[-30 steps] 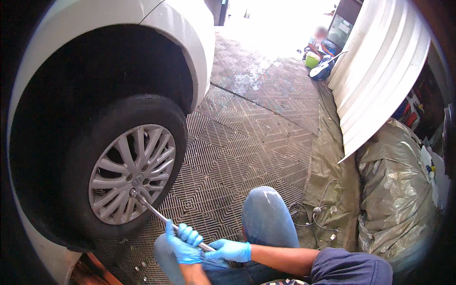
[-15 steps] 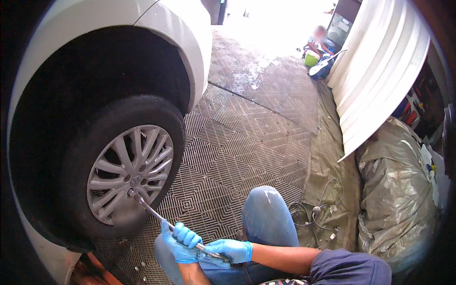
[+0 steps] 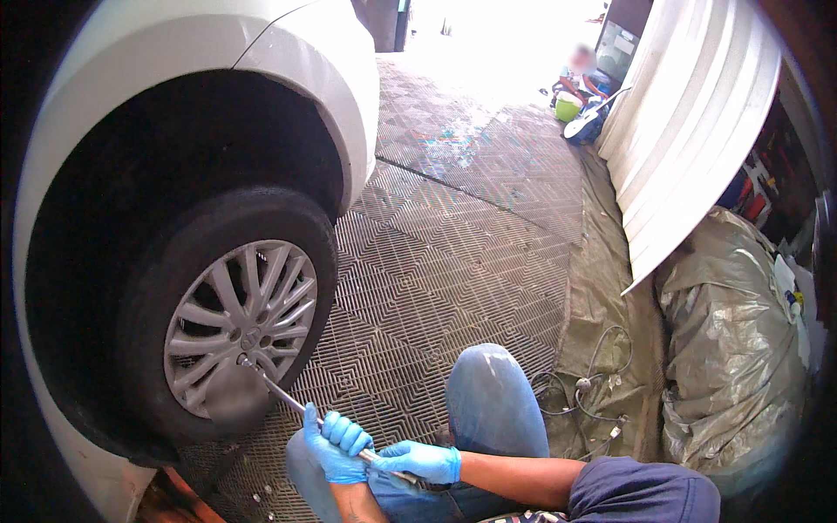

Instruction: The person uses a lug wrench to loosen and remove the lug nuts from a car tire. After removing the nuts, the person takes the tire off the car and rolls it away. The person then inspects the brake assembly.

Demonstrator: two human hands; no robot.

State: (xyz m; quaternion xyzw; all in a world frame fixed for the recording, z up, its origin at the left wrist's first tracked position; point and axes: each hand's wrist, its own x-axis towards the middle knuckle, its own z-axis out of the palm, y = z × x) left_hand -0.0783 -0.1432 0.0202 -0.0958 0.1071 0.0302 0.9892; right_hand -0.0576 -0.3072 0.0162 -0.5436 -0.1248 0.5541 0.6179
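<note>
White painted fender (image 3: 305, 61) at far left, smooth, curving over a dark wheel arch (image 3: 166, 148). Black rubber tyre (image 3: 222, 218) inside it, rounded shoulder; a blurred patch covers part of its bottom. Silver rim (image 3: 253, 335) in the tyre, slim spokes fanning out from a round centre. Your wrench (image 3: 285, 395), a long shiny metal bar, meets the rim just below that centre and slants down right over the floor (image 3: 436, 279), near its lower edge, into both your hands. Your left hand (image 3: 338, 449), wrinkled thin blue glove, has fingers curled tight over the bar, thumb pointing up along it. Your right hand (image 3: 427, 462), gloved the same, sits just beside, fingers wrapped on the handle end. Floor is ribbed grid tiling, nested squares. Your knee (image 3: 493, 392) is faded blue denim. Floor's far right corner: a person (image 3: 571, 83), low down, by a lime-green tub (image 3: 568, 107). Floor's right edge: thin looped cable (image 3: 582, 383) on creased olive tarp (image 3: 602, 288). Then ridged white panel (image 3: 689, 131), tilted. Far right, bulky bundle (image 3: 732, 349), glossy and crumpled.
</note>
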